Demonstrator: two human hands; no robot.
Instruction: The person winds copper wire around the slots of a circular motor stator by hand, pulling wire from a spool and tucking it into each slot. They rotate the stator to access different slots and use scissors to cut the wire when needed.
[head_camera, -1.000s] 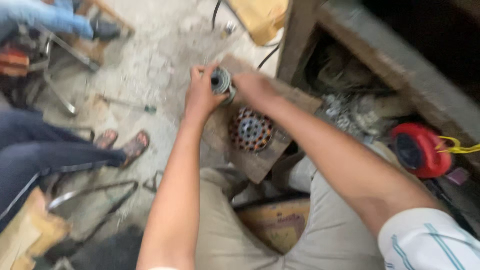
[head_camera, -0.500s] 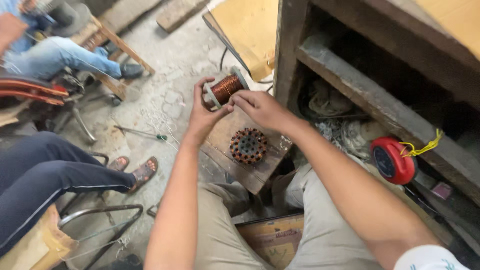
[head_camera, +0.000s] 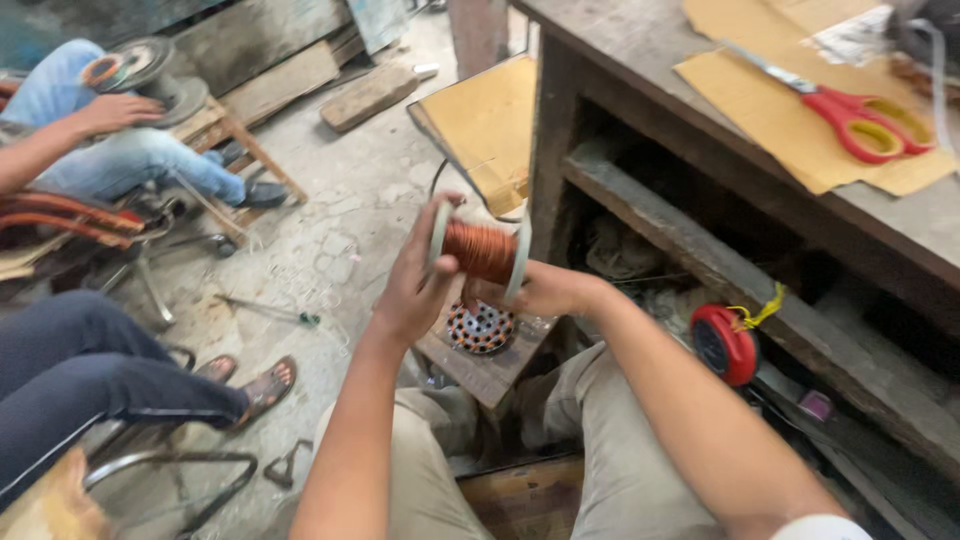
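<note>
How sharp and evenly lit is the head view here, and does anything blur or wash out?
Head view: soft, even daylight without hard shadows; the copper wire spool between left hand and right hand is fairly sharp; the bench edges smear toward the top right; the shelf recess is dark; the red scissors read clearly, no glare.

Spool (head_camera: 480, 250) — glossy copper wire.

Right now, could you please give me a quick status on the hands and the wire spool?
Both hands up, left hand and right hand gripping copper wire spool. Spool held above round motor core on wooden block. Nothing between them.
</note>
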